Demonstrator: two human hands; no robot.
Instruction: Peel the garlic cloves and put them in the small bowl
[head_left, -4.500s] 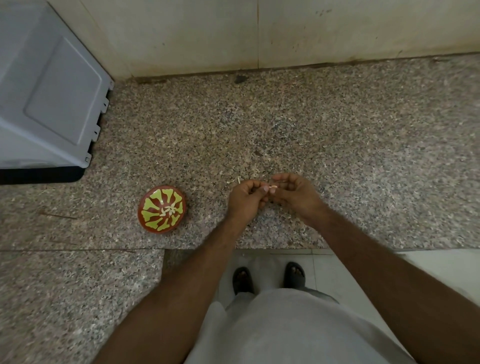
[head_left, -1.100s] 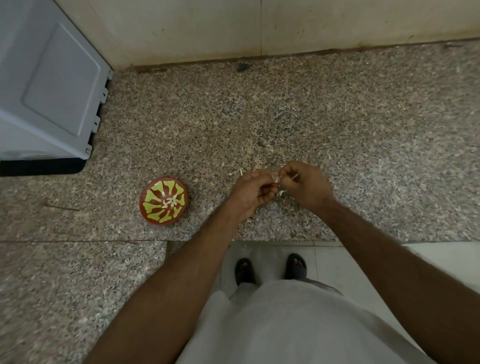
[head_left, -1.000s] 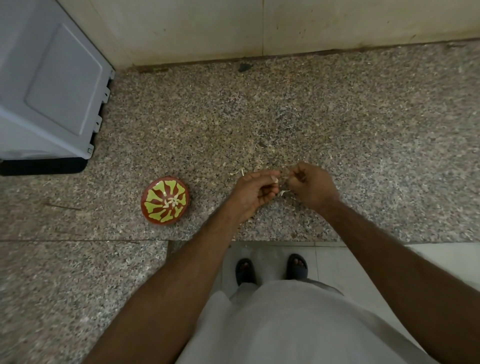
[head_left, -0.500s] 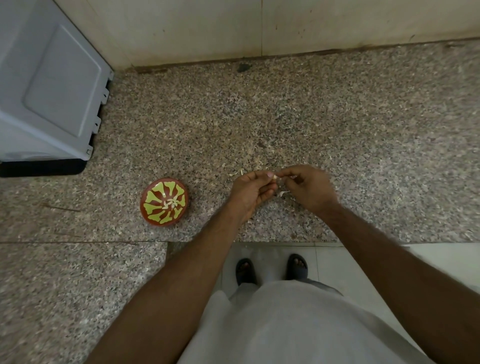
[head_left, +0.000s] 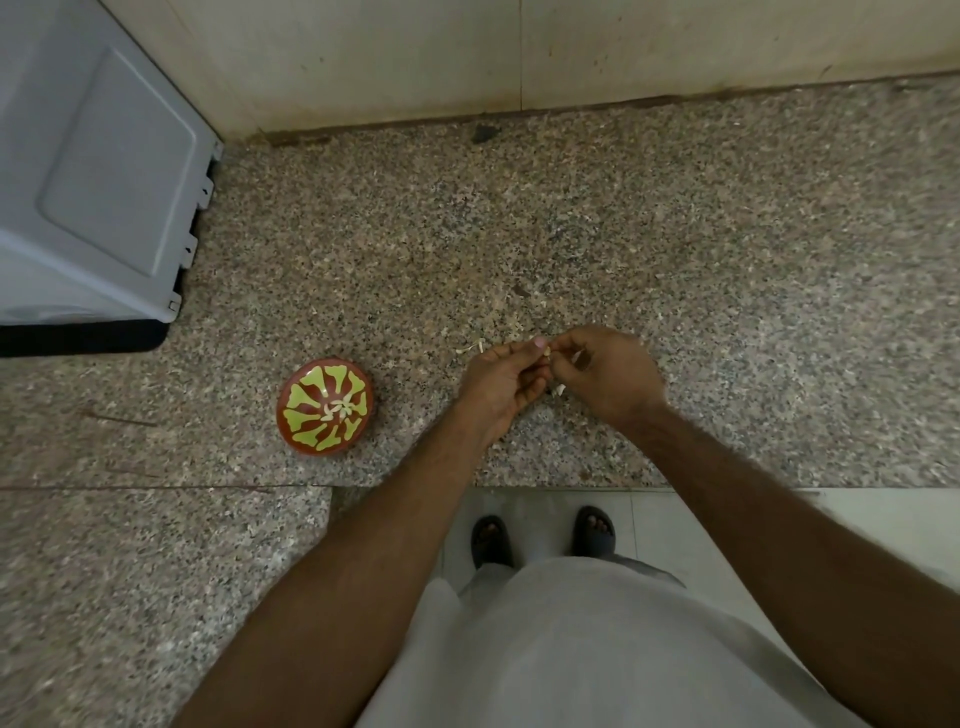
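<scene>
A small red bowl (head_left: 324, 404) with a yellow-green pattern sits on the speckled granite counter, with a few pale peeled cloves at its centre. To its right, my left hand (head_left: 501, 387) and my right hand (head_left: 608, 371) meet above the counter, fingertips pinched together on a small pale garlic clove (head_left: 547, 353). Most of the clove is hidden by my fingers. Bits of papery skin (head_left: 558, 389) lie under and just beyond my hands.
A grey plastic appliance (head_left: 93, 176) stands at the back left on the counter (head_left: 727, 260). A pale wall (head_left: 519, 47) closes the back. The counter's front edge runs just below my wrists, with my sandalled feet (head_left: 540, 535) on floor tiles below.
My hands separated slightly a second ago as the right pulled away, then closed together again on the clove. The bowl has not moved.
</scene>
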